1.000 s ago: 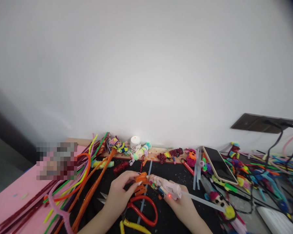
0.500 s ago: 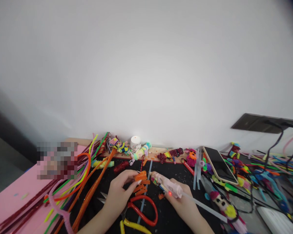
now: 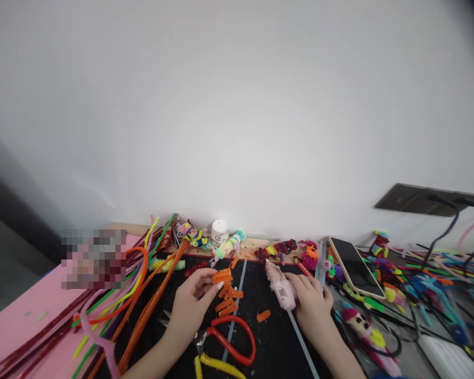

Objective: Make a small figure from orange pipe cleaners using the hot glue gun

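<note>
My left hand (image 3: 190, 307) pinches a small bundle of orange pipe-cleaner pieces (image 3: 222, 276) between thumb and fingertips, just above the black mat (image 3: 260, 342). More short orange pieces (image 3: 228, 304) lie under it, and one lies loose (image 3: 263, 316) toward the right. My right hand (image 3: 311, 305) grips a pink glue gun (image 3: 280, 287), its nozzle pointing away toward the wall, with a clear glue stick (image 3: 300, 339) trailing from its back. The gun sits low over the mat, well to the right of the orange bundle.
Red-handled scissors (image 3: 233, 342) lie near my left wrist. Long pipe cleaners (image 3: 142, 305) fan across the left beside pink foam (image 3: 19, 321). A phone (image 3: 353, 266), a white jar (image 3: 219, 231), pipe-cleaner figures (image 3: 363, 329) and cables crowd the back and right.
My right hand has swung the glue gun away from the orange bundle, to the right and back, nozzle now pointing at the wall. My left hand lifted the bundle slightly.
</note>
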A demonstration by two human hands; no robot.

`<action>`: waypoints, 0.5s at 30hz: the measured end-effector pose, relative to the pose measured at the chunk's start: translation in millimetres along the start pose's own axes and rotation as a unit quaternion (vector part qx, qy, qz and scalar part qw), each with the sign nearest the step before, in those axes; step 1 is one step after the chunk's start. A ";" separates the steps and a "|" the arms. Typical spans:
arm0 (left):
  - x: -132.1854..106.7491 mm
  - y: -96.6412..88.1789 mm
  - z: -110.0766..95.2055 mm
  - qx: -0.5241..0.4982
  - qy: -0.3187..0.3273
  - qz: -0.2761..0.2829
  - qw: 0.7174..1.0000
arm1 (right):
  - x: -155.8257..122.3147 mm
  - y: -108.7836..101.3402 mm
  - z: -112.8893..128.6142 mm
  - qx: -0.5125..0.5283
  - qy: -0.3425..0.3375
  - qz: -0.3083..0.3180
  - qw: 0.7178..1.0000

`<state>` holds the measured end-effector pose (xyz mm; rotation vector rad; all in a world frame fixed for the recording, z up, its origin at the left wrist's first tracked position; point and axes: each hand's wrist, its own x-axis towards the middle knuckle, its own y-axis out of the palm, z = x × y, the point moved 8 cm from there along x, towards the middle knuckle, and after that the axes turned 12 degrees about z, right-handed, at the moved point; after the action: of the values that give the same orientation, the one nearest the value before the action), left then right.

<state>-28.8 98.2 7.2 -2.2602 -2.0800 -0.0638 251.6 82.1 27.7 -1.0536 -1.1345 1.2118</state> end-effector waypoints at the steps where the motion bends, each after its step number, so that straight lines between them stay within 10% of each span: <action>1: 0.3 0.2 0.4 -0.001 -0.003 0.000 1.000 | -0.3 1.3 -1.2 -0.011 0.014 0.007 1.000; 6: 1.3 1.3 3.9 -0.013 -0.013 0.004 1.000 | 0.0 -3.8 -7.1 -0.014 0.037 -0.031 0.999; 10: 1.4 3.7 4.2 -0.015 -0.019 0.014 1.000 | -5.0 -24.6 15.4 0.080 -0.098 -0.092 0.988; 15: 0.6 5.3 2.7 -0.004 -0.021 0.023 1.000 | -13.4 -10.2 54.7 0.127 -0.194 0.052 0.971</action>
<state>-23.5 98.5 4.4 -2.3327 -2.0497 -0.0217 198.7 68.0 44.4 -0.7030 -1.1875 1.6491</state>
